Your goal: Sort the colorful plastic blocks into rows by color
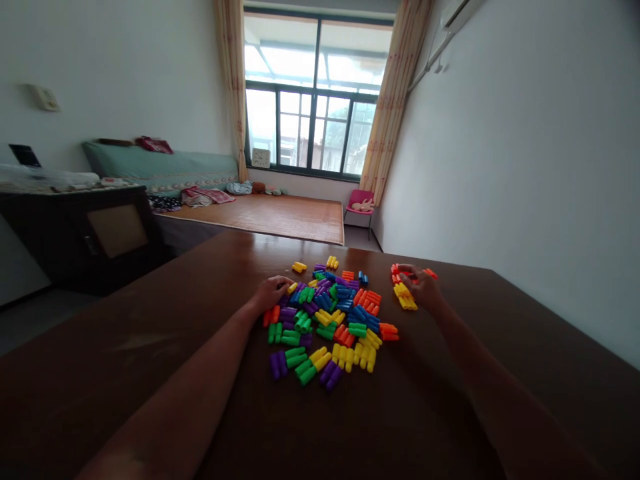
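A loose pile of plastic building blocks (pixel 305 320), shaped like joined bullet tubes in yellow, green, purple, blue and orange, covers the middle of the brown table. At the pile's left edge my left hand (pixel 271 293) has its fingers closed on a yellow block (pixel 292 289). Off to the right of the pile, my right hand (pixel 424 288) is closed at an orange-red block (pixel 396 272), partly hidden by the fingers. Just below those fingers lie yellow blocks (pixel 405 297). Another orange-red piece (pixel 431 273) shows behind the right hand.
The brown table (pixel 150 353) reaches out on both sides of the pile. Beyond it stand a mat-covered bed (pixel 280 217), a pink chair (pixel 361 201) and a dark cabinet (pixel 75 227) at the left. A white wall (pixel 525 133) runs along the right.
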### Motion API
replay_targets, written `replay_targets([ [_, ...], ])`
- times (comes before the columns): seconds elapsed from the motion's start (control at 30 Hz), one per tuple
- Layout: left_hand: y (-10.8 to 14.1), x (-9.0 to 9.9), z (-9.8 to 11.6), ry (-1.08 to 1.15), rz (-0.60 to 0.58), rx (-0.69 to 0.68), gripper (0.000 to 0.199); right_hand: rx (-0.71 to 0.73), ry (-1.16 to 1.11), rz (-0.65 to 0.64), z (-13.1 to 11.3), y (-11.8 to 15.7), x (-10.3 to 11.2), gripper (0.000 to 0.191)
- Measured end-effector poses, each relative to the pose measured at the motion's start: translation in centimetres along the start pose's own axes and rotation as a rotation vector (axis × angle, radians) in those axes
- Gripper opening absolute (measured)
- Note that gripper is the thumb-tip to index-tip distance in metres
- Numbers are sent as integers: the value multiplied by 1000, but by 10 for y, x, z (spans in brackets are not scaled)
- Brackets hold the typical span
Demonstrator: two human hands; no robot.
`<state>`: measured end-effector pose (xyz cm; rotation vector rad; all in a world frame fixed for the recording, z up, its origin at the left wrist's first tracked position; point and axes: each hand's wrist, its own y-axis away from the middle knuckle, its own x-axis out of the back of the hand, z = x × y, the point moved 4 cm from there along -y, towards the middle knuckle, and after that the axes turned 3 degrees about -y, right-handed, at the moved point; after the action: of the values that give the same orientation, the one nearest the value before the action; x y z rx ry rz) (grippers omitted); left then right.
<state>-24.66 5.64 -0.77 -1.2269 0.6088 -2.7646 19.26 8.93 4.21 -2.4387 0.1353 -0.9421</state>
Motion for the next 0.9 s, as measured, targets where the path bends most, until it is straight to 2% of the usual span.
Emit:
replay_targets([
  [0.13,1,0,3,9,13,9,31,204,-10,-232,-78,1,-77,32],
  [0.27,2,0,2,64,30,25,28,360,128,-363,-135,-25,-152,31],
  [0.43,4,4,-11,344,223,163,31,316,303,-522,-171,-68,-225,47],
  [0.53,5,5,-13,415,219,185,30,286,345,-611,-176,-76,-255,49],
  [0.63,6,2,-3,364,101,85,31,289,351,-664,-175,-75,-267,51],
  [0.73,6,-1,6,202,-10,0,37,307,335,-654,-171,-74,-259,49],
  [0.8,6,-1,7,85,-18,-6,40,327,266,-563,-167,-73,-240,47],
  [0.9,6,3,5,46,31,19,39,348,70,-354,-148,-66,-189,46],
])
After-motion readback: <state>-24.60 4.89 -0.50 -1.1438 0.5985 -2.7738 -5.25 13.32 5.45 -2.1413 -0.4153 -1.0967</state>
